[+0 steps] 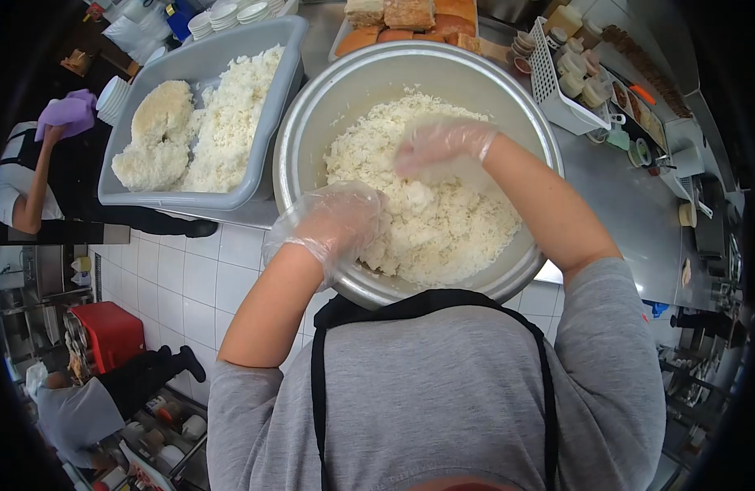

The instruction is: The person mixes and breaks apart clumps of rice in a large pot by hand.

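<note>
A large round metal bowl (300, 110) with a wide rim holds a mound of cooked white rice (467, 221). My left hand (349, 217), in a clear plastic glove, reaches over the near left rim and touches the rice, its fingertips hidden. Over the middle of the mound is my right hand (447, 146), gloved the same way, its fingers bent downward and smeared by motion. Whether it grips any rice does not show. Just below it a small white clump stands out on the mound.
Left of the bowl, a grey plastic tub (267, 184) holds more rice. Bread-like slabs (410, 15) lie behind the bowl. A white basket (570, 102) of small containers stands on the steel counter (607, 221) at right. Another person holds a purple cloth (70, 113); someone else is lower left.
</note>
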A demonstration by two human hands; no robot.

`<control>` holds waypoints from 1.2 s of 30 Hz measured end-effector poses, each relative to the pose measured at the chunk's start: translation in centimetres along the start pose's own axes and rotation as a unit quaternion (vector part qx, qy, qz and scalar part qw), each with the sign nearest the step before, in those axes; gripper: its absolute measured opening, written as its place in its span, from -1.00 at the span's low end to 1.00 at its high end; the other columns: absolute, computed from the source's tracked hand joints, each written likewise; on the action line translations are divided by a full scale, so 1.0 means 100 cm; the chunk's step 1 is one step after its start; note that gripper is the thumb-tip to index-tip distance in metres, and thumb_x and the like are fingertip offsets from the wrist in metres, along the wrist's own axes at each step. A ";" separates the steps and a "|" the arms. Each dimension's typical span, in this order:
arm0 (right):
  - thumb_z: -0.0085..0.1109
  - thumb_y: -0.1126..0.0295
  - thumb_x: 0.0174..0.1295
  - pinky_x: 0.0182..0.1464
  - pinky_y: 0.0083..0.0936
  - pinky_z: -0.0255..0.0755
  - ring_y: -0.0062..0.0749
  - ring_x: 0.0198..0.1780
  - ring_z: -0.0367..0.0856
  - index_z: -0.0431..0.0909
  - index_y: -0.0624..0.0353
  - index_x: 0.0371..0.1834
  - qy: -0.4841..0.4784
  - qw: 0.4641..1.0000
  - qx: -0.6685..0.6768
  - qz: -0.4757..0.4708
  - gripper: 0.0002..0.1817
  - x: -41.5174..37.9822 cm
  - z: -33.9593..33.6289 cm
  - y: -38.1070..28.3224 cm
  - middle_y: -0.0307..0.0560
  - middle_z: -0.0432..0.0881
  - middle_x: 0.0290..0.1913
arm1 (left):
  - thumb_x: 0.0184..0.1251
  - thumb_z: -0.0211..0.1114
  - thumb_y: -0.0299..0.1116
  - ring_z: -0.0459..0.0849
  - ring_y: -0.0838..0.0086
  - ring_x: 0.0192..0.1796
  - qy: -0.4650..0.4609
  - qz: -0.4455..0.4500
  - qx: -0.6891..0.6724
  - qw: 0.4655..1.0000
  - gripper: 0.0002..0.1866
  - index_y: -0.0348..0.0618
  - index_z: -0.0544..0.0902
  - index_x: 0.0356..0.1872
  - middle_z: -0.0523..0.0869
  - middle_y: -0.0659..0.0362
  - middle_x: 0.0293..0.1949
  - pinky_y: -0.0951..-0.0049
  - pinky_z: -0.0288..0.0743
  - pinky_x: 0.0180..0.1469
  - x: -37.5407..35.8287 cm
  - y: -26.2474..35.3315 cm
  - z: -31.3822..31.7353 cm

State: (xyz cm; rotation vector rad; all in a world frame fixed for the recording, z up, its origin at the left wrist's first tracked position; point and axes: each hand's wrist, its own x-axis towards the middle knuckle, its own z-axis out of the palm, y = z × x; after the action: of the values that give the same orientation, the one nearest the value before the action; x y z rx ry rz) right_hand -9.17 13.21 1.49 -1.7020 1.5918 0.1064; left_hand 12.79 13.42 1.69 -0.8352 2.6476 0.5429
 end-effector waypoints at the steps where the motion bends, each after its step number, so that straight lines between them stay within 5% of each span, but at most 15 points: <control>1: 0.17 0.11 0.24 0.11 -0.28 0.40 -0.14 0.04 0.57 0.60 0.18 -0.11 0.063 0.994 0.086 0.036 -0.64 0.000 -0.005 0.001 0.10 0.62 0.01 | 0.42 0.05 -0.09 0.60 0.04 0.07 -0.005 -0.007 -0.013 1.000 -0.61 -0.15 0.58 0.03 0.65 -0.08 -0.05 0.10 0.42 0.14 0.001 0.001 0.000; 2: 0.17 0.11 0.24 0.11 -0.28 0.40 -0.14 0.04 0.57 0.60 0.18 -0.11 0.064 0.993 0.087 0.037 -0.64 0.011 -0.008 0.008 0.10 0.62 0.01 | 0.42 0.05 -0.10 0.60 0.06 0.05 -0.008 -0.014 -0.025 1.000 -0.62 -0.16 0.59 0.02 0.66 -0.07 -0.05 0.10 0.42 0.13 0.001 0.001 -0.001; 4: 0.24 0.22 0.16 0.10 -0.29 0.45 -0.08 -0.01 0.62 0.68 0.17 -0.21 0.321 0.946 -0.049 0.008 -0.73 0.044 -0.006 0.028 0.11 0.68 -0.12 | 0.41 0.06 -0.11 0.62 0.05 0.03 0.005 -0.005 -0.016 1.000 -0.64 -0.16 0.60 -0.01 0.66 -0.06 -0.08 0.11 0.43 0.11 0.001 0.000 0.000; 13: 0.16 0.45 0.01 0.03 -0.26 0.51 0.00 -0.08 0.65 0.69 0.27 -0.38 0.352 0.920 -0.168 -0.029 -0.83 0.092 0.005 0.026 0.18 0.68 -0.23 | 0.35 0.12 -0.14 0.65 0.03 -0.06 0.010 -0.002 -0.032 0.999 -0.68 -0.16 0.63 -0.09 0.69 -0.07 -0.18 0.10 0.48 0.04 0.003 0.000 -0.004; 26: 0.23 0.28 0.11 -0.06 -0.19 0.49 0.04 -0.20 0.64 0.64 0.32 -0.25 0.163 0.984 -0.064 -0.015 -0.71 0.061 0.025 0.027 0.26 0.64 -0.24 | 0.45 0.01 -0.13 0.54 0.01 0.17 -0.046 -0.023 -0.001 0.999 -0.62 -0.13 0.52 0.11 0.59 -0.10 0.09 0.09 0.37 0.23 0.002 -0.003 -0.010; 29: 0.22 0.17 0.16 -0.02 -0.24 0.50 -0.02 -0.15 0.65 0.66 0.16 -0.11 0.088 0.898 -0.363 -0.234 -0.66 0.025 0.026 0.014 0.18 0.67 -0.14 | 0.46 -0.01 -0.11 0.56 0.00 0.13 -0.011 -0.015 -0.015 1.000 -0.62 -0.13 0.54 0.08 0.61 -0.10 0.04 0.09 0.38 0.21 0.002 -0.005 -0.003; 31: 0.19 0.14 0.20 0.04 -0.32 0.52 -0.17 0.01 0.63 0.66 0.20 -0.08 -0.047 0.993 -0.095 0.050 -0.62 -0.010 0.018 -0.026 0.07 0.65 -0.02 | 0.46 0.00 -0.12 0.57 0.01 0.12 -0.002 -0.010 -0.005 1.000 -0.63 -0.13 0.55 0.06 0.62 -0.10 0.02 0.09 0.39 0.19 0.002 -0.006 -0.001; 32: 0.19 0.14 0.20 0.04 -0.32 0.52 -0.17 0.01 0.63 0.66 0.20 -0.08 -0.048 0.993 -0.095 0.052 -0.62 -0.009 0.022 -0.015 0.07 0.65 -0.02 | 0.45 0.01 -0.12 0.58 0.01 0.10 0.008 -0.008 0.003 1.000 -0.64 -0.14 0.56 0.03 0.63 -0.10 0.00 0.08 0.40 0.17 0.003 -0.007 0.000; 34: 0.14 0.14 0.25 0.04 -0.33 0.52 -0.20 -0.02 0.64 0.67 0.19 -0.13 0.070 0.988 -0.108 -0.087 -0.66 -0.008 0.029 0.008 0.04 0.67 -0.08 | 0.45 0.01 -0.12 0.58 0.02 0.09 0.011 -0.003 -0.001 1.000 -0.64 -0.14 0.57 0.01 0.63 -0.10 -0.01 0.08 0.40 0.16 0.001 -0.007 -0.001; 36: 0.12 0.14 0.25 0.08 -0.31 0.50 -0.19 0.02 0.63 0.68 0.15 -0.12 0.060 0.994 -0.087 0.037 -0.66 -0.013 -0.004 0.005 0.01 0.68 -0.07 | 0.45 0.01 -0.11 0.58 0.03 0.09 0.013 0.002 -0.003 1.000 -0.65 -0.14 0.58 -0.01 0.63 -0.10 -0.02 0.08 0.40 0.15 0.002 -0.010 0.004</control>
State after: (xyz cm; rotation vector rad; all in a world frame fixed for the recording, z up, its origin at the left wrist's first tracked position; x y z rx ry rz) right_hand -10.09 14.09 2.28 -1.8100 1.7805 0.1869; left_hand 13.28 12.77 1.03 -0.8450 2.6719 0.5450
